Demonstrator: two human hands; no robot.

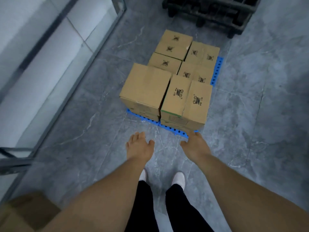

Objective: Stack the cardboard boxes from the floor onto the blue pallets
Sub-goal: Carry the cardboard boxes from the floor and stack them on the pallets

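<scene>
Several brown cardboard boxes stand stacked on blue pallets point(217, 69) in the middle of the grey floor. The two nearest stacks are tallest: a plain-topped box point(145, 86) on the left and a box with printed logos point(187, 97) on the right. Lower boxes point(173, 44) sit behind them. My left hand point(139, 145) and my right hand point(194, 145) hover over the floor just in front of the pallets, palms down, fingers apart, holding nothing. Another cardboard box point(26, 213) shows at the bottom left corner, partly hidden by my left arm.
A glass partition with a metal frame point(70, 77) runs along the left. A dark plastic pallet or crate point(210, 12) stands at the back. My feet in white shoes point(178, 179) are on the grey marble floor below my hands.
</scene>
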